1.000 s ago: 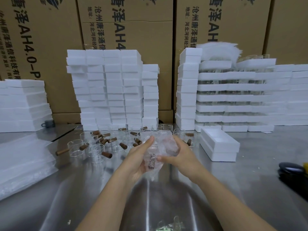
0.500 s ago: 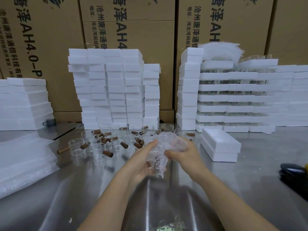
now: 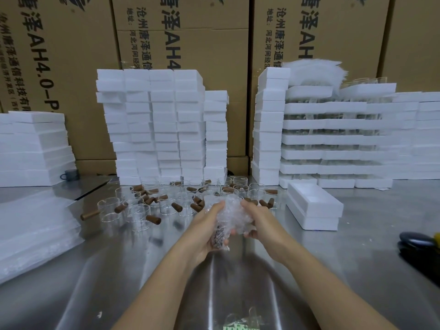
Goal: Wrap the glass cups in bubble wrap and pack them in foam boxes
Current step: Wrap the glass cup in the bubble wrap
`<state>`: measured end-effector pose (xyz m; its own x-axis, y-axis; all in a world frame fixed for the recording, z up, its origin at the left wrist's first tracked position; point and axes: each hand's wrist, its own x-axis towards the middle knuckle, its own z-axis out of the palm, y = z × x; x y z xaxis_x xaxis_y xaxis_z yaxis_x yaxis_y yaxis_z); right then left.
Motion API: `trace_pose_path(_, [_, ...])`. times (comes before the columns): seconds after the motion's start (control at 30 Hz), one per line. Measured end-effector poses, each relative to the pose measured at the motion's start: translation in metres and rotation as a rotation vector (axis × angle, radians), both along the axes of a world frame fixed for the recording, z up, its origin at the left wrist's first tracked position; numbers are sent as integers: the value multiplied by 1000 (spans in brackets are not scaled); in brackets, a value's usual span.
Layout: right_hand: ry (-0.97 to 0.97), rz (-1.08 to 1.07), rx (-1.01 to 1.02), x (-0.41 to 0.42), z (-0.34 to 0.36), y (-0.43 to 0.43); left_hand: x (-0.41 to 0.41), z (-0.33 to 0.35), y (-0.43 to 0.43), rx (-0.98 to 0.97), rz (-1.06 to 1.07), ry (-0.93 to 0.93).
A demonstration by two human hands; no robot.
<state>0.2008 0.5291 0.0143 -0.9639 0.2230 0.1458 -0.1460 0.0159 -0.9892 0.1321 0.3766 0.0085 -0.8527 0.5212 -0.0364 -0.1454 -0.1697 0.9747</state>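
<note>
A steel table [image 3: 357, 258] runs back to tall cardboard cartons [image 3: 190, 44] and stacks of white foam [image 3: 162, 125]. 1 foam box [image 3: 312, 203] sits by itself on the table. Just left of that box, 2 hands hold a wrapped cup [image 3: 234, 213] above the table. The left hand [image 3: 207, 225] curls its fingers round the lower end, where a brown handle shows through. The right hand [image 3: 257, 217] clasps the crumpled wrap opposite. Further left of the box stand bare glass cups [image 3: 133, 210], then bubble wrap sheets [image 3: 31, 229].
</note>
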Motion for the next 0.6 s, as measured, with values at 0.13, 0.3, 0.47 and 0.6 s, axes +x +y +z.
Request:
trace_pose_path(0.13, [121, -45, 104, -2, -5, 2, -1, -2, 1, 22, -11, 12])
trace_pose_path(0.3, [182, -202, 136, -3, -5, 0, 3, -4, 5, 51, -73, 53])
trace_pose_path(0.47, [176, -85, 93, 1, 0, -4, -1, -6, 5, 98, 19, 61])
trace_pose_path(0.6, [99, 33, 162, 1, 3, -4, -8, -5, 3, 117, 83, 0])
